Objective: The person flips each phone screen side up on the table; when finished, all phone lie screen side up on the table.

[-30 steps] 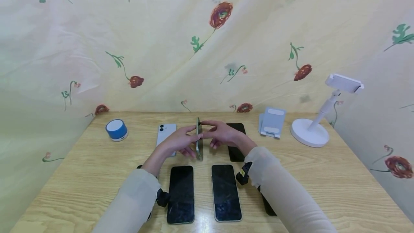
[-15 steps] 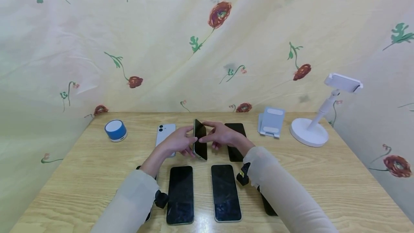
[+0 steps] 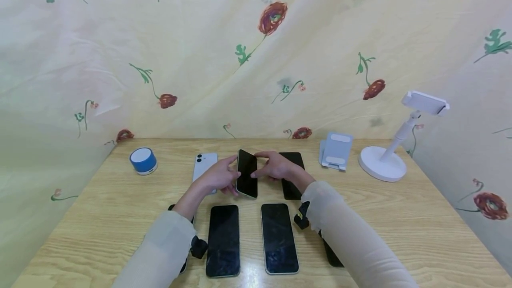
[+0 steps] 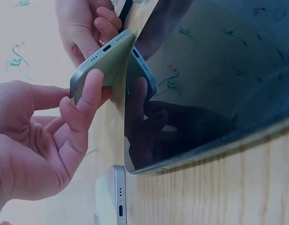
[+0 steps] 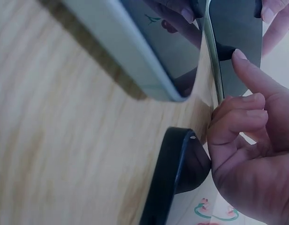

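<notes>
Just above the wooden table, a smartphone (image 3: 247, 175) with a dark screen and a pale green back (image 4: 111, 65) is tilted, screen towards me. My left hand (image 3: 219, 175) pinches its left side, the lower fingers curled behind it in the left wrist view. On the opposite side my right hand (image 3: 277, 166) holds it, index finger at the upper right corner and thumb (image 5: 243, 61) on the screen. Left of it lies a light-coloured smartphone (image 3: 205, 163) face down, partly hidden by the left hand. A black smartphone (image 3: 293, 190) lies partly under the right hand.
Two dark-screened smartphones (image 3: 223, 241) (image 3: 280, 239) lie in front; more are partly under the forearms. A blue speaker-like cylinder (image 3: 144, 161) stands back left. Back right are a folding phone stand (image 3: 337, 150) and a white round-based phone holder (image 3: 383, 163). A patterned cloth (image 3: 208, 57) hangs behind.
The held smartphone has turned from edge-on to showing its screen, leaning back. The right hand's thumb and index finger have shifted slightly right with its right edge.
</notes>
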Demonstrator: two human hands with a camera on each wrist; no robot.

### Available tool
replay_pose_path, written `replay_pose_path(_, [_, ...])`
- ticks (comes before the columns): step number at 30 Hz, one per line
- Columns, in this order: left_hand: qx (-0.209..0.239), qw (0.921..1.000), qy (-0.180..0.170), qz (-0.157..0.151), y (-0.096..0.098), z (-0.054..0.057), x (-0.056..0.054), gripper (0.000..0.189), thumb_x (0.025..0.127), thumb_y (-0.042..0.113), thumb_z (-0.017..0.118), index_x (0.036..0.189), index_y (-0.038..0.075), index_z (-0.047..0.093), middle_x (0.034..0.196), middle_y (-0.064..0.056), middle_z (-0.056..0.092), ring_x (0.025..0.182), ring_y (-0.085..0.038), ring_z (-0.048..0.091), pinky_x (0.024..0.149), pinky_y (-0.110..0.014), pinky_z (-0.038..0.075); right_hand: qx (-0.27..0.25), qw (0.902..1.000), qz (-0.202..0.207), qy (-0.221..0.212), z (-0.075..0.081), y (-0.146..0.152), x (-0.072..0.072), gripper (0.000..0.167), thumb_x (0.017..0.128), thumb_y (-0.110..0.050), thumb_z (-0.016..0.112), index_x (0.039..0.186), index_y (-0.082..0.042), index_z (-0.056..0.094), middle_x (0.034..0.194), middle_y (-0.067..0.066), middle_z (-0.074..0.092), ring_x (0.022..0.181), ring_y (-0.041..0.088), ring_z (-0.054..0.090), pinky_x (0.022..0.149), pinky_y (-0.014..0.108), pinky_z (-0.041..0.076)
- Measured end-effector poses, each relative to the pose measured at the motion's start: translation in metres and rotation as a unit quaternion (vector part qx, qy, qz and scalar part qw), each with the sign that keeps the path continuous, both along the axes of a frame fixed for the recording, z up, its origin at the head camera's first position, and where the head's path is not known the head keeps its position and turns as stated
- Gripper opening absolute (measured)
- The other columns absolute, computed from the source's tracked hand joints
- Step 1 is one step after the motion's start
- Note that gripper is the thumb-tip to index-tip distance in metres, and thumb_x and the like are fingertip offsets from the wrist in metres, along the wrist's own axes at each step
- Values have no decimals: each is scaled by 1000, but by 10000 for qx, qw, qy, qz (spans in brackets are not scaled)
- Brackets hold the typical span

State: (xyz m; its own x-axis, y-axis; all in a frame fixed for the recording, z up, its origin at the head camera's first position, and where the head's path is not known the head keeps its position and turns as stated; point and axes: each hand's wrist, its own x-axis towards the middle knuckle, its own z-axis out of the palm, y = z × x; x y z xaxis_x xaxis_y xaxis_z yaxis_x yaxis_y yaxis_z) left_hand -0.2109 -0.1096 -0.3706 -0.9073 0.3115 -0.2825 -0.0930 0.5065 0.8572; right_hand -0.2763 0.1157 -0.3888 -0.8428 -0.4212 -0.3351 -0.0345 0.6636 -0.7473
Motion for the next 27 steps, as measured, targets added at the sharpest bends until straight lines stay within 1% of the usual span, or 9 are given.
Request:
replay_pose_path(2, [-26,10000,-27,-1,0,0,-1,72,110,13,54,170,8,15,132,-20,72,66,-18,74,58,-26,50,50,10000,-52,-28,0,0,0,83,94,-29,82,164,-18,39,70,1,52,51,12,46,50,25,42])
replay_pose_path(5, [-126,9997,-94,-187,-1,0,-2,82,107,13,61,171,9,10,121,-18,75,67,-18,75,58,-26,51,41,9999,-96,-80,0,-1,0,83,94,-28,82,164,-19,39,68,-1,52,51,12,46,50,24,41])
replay_pose_path(7, [-179,9988,-137,-428,-3,0,-2,93,102,12,69,171,9,5,110,-15,76,68,-18,75,59,-26,51,4,9999,-120,-117,0,-1,1,82,94,-27,82,164,-19,39,68,-1,53,50,12,47,50,24,42])
replay_pose_path(9, [-215,9973,-177,-681,-5,0,-2,106,96,9,76,171,11,1,106,-14,75,70,-19,74,59,-26,51,-37,9997,-153,-162,1,-1,1,82,94,-26,82,164,-20,39,68,-1,55,50,12,47,50,24,43])
replay_pose_path(12, [-185,9955,-234,-896,-8,0,-2,117,90,4,82,171,12,-3,116,-12,73,73,-19,73,60,-27,52,-87,9996,-169,-198,2,0,2,81,95,-24,81,164,-21,40,67,0,56,51,12,48,50,24,43])
replay_pose_path(14, [-177,9952,-272,-923,-8,0,-1,120,88,2,83,171,14,-3,122,-13,71,73,-19,72,60,-27,52,-112,9995,-166,-239,2,0,2,81,95,-24,81,164,-21,40,67,0,56,51,12,49,50,24,44])
replay_pose_path(16, [-187,9952,-299,-917,-9,-1,-1,121,88,1,82,171,13,-5,120,-13,70,73,-18,70,60,-27,52,-131,9994,-166,-281,2,0,2,81,95,-24,81,164,-21,39,65,-1,56,51,12,49,50,24,44])
replay_pose_path(22, [-286,9954,-177,-898,-7,-5,-3,120,89,1,82,170,9,-6,92,-9,67,67,-16,63,58,-26,50,-221,9989,-192,-377,1,0,1,81,96,-22,80,165,-21,38,60,-2,51,50,12,49,49,24,44])
replay_pose_path(27, [-313,9954,-37,-909,-4,-8,-5,119,87,0,83,170,5,-3,76,-2,59,60,-14,55,56,-25,45,-157,9989,-252,-373,2,1,-1,81,96,-21,80,165,-22,37,59,-2,48,49,11,48,48,24,44])
